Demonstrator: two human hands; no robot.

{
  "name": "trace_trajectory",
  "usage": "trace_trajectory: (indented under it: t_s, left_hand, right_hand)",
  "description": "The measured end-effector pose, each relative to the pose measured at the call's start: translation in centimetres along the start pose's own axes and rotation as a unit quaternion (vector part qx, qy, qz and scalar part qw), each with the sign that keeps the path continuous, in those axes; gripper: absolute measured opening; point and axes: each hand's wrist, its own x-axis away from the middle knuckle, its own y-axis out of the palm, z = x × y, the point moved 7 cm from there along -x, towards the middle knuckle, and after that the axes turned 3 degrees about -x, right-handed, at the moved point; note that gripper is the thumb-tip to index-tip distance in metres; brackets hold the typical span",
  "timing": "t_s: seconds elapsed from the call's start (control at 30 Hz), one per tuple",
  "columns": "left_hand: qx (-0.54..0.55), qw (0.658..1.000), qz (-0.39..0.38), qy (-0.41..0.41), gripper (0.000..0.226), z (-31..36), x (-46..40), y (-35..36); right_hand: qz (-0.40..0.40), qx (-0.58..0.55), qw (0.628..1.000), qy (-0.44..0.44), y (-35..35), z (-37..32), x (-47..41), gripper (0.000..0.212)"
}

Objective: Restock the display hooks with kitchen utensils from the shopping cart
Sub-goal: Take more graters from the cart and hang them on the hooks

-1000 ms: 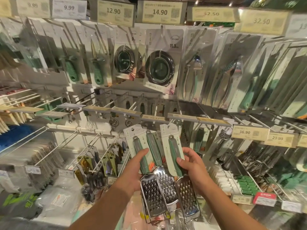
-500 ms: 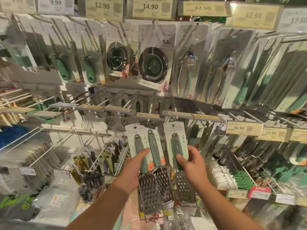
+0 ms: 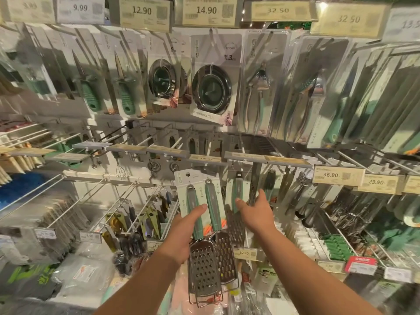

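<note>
While two carded graters point(image 3: 205, 226) are held up in front of the display by the left hand point(image 3: 181, 235), a third grater point(image 3: 236, 201) hangs just to their right, apparently from a hook point(image 3: 241, 171) under the grey price rail point(image 3: 268, 159). The pair is gripped around the green handles, the thumb laid across the front of the cards and the fingers hidden behind. The right hand point(image 3: 256, 213) is spread with straight, relaxed fingers and nothing is held in it; its thumb lies near the hung grater's handle, though contact cannot be made out.

Each grater is judged to be light but awkward: a stiff perforated steel blade at the bottom, a smooth moulded handle in the middle and a thin card backing at the top. The card is likely to bend or tear if the weight is pulled against it, and the blade faces are rough enough to scrape skin, so the handle is the sensible place for a grip. The hanging hole at the top of the front card point(image 3: 187, 175) is left clear by the present hold, which suits threading onto a hook. As the two cards overlap and are slick against each other, one could slide loose when they are separated, so a second hand on the handle of whichever is lifted away is advisable. The shopping cart is not visible.
</note>
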Motion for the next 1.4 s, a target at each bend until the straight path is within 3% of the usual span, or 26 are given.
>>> trace_trajectory:
  t_s: [0.2, 0.3, 0.43, 0.53, 1.03, 1.33, 1.4]
  left_hand:
    - [-0.026, 1.000, -0.008, 0.005, 0.135, -0.3, 0.3, 0.5]
    - [-0.032, 0.999, -0.010, -0.005, 0.063, 0.0, 1.2, 1.3]
    - [-0.071, 0.997, -0.003, 0.006, 0.033, 0.1, 1.4, 1.9]
    - [-0.064, 0.998, -0.009, 0.006, 0.033, 0.1, 1.3, 2.2]
    - [-0.072, 0.997, -0.026, 0.006, 0.028, -0.4, 0.2, 2.5]
    - [-0.049, 0.998, -0.019, -0.016, 0.043, -1.8, -1.0, 2.4]
    - [-0.046, 0.999, -0.016, -0.013, 0.056, -2.0, -1.2, 2.4]
  right_hand:
    - [-0.081, -0.100, 0.991, 0.027, 1.7, 1.4, 1.5, 0.010]
    - [-0.128, -0.128, 0.983, 0.040, 2.3, 1.2, 2.4, 0.013]
    - [-0.165, -0.158, 0.973, 0.037, 3.0, 0.9, 3.2, 0.028]
    - [-0.155, -0.179, 0.971, 0.035, 2.8, 0.6, 3.3, 0.018]
    - [-0.076, -0.159, 0.984, 0.003, -0.2, 2.2, 3.4, 0.010]
    - [-0.032, -0.199, 0.979, -0.035, -1.7, 1.4, 3.1, 0.008]
    - [-0.011, -0.202, 0.979, -0.037, -1.8, 1.1, 2.8, 0.007]
